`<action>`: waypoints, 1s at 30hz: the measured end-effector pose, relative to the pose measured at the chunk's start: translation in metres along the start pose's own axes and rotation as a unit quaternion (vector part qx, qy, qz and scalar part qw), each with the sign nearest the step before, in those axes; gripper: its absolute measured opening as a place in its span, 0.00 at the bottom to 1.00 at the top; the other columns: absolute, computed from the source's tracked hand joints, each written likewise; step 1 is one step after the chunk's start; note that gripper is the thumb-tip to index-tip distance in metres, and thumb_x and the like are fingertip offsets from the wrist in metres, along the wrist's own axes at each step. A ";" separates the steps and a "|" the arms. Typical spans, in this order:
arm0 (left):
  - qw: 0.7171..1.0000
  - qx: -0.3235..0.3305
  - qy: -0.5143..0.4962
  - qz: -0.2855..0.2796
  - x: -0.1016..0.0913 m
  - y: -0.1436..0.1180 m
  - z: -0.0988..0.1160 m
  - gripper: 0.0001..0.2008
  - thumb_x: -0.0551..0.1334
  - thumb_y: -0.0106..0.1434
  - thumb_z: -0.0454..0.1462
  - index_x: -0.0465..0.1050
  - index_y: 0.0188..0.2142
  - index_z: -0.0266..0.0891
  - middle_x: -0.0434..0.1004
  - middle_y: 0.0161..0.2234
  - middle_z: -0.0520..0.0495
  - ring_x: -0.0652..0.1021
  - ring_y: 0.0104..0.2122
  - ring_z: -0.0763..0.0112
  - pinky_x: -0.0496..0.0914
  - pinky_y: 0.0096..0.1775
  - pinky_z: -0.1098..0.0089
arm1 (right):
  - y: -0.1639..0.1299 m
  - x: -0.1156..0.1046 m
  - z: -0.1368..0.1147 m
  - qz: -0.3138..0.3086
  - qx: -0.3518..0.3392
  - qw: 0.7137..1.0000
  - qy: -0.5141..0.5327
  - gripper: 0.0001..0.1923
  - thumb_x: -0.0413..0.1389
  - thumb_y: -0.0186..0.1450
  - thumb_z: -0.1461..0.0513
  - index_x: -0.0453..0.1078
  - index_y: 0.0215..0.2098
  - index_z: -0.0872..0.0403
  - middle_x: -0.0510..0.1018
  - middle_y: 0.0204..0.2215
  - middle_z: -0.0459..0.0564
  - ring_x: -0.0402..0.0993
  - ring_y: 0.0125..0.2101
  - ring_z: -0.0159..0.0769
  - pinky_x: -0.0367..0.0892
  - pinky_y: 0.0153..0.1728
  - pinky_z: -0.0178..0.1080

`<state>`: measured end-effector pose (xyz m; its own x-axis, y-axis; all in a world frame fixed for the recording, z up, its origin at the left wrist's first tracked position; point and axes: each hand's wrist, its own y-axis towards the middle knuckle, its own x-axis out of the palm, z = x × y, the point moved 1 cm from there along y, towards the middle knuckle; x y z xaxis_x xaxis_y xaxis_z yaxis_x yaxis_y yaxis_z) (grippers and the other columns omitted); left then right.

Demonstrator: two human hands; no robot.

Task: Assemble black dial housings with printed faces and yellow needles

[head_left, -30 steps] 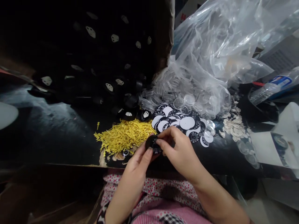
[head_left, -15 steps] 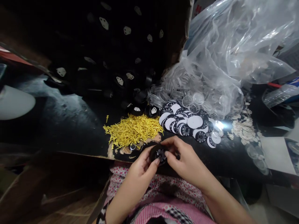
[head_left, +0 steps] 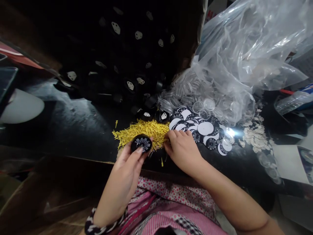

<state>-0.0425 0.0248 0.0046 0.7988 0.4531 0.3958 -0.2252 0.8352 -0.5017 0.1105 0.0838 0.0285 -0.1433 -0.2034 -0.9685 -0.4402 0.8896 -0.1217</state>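
Now the black dial (head_left: 142, 140) is held by the left hand (head_left: 129, 163) alone at the near edge of the yellow pins (head_left: 139, 128), the right hand (head_left: 184, 150) being freed to their right edge, its grip impossible to tell.

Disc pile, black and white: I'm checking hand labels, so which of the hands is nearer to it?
Right. The right hand is at the near left edge of the disc pile; the left hand is farther left, holding a black dial by the yellow pieces.
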 end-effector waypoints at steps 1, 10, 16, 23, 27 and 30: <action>1.000 0.006 0.001 -0.005 0.002 0.001 0.001 0.16 0.67 0.61 0.38 0.75 0.49 0.44 0.76 0.53 0.47 0.72 0.58 0.60 0.64 0.61 0.62 | -0.001 -0.001 0.001 0.002 0.008 1.000 0.019 0.07 0.53 0.69 0.61 0.69 0.42 0.56 0.79 0.37 0.52 0.73 0.38 0.44 0.57 0.39 0.44; 0.998 0.047 0.020 0.020 -0.017 -0.007 0.001 0.12 0.67 0.61 0.39 0.76 0.46 0.45 0.80 0.46 0.50 0.79 0.44 0.69 0.74 0.48 0.72 | -0.014 -0.007 0.007 -0.003 0.010 0.990 0.138 0.04 0.53 0.68 0.65 0.70 0.38 0.55 0.79 0.34 0.48 0.73 0.36 0.37 0.59 0.39 0.40; 0.998 0.045 0.000 0.033 -0.031 -0.011 -0.005 0.13 0.69 0.59 0.38 0.76 0.44 0.43 0.80 0.45 0.48 0.80 0.45 0.65 0.76 0.48 0.68 | -0.020 0.004 -0.007 -0.049 -0.049 0.991 0.114 0.06 0.52 0.68 0.66 0.71 0.41 0.56 0.79 0.38 0.50 0.74 0.38 0.39 0.62 0.40 0.40; 0.999 0.000 -0.012 0.041 -0.031 -0.021 -0.009 0.18 0.67 0.60 0.40 0.74 0.50 0.43 0.80 0.48 0.43 0.79 0.49 0.58 0.74 0.52 0.61 | -0.005 0.007 -0.023 -0.033 -0.140 0.989 -0.019 0.05 0.52 0.69 0.66 0.69 0.41 0.56 0.76 0.37 0.52 0.72 0.36 0.43 0.63 0.38 0.43; 0.999 -0.001 -0.020 0.037 -0.030 -0.023 -0.011 0.21 0.67 0.61 0.40 0.72 0.54 0.45 0.77 0.53 0.43 0.76 0.54 0.55 0.73 0.53 0.56 | -0.002 0.007 -0.019 -0.029 -0.134 0.990 -0.033 0.05 0.51 0.70 0.67 0.68 0.40 0.56 0.76 0.36 0.52 0.72 0.36 0.42 0.64 0.38 0.43; 0.999 0.001 -0.034 0.026 -0.028 -0.024 -0.015 0.21 0.66 0.61 0.40 0.72 0.54 0.44 0.76 0.54 0.42 0.75 0.55 0.54 0.72 0.54 0.56 | 0.001 0.007 -0.017 -0.027 -0.129 0.991 -0.037 0.05 0.50 0.70 0.66 0.68 0.40 0.56 0.76 0.36 0.52 0.72 0.36 0.42 0.64 0.37 0.42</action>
<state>-0.0512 -0.0125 -0.0063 0.7466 0.5163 0.4197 -0.2665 0.8100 -0.5224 0.0937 0.0765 0.0255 -0.0525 -0.2080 -0.9767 -0.6592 0.7419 -0.1226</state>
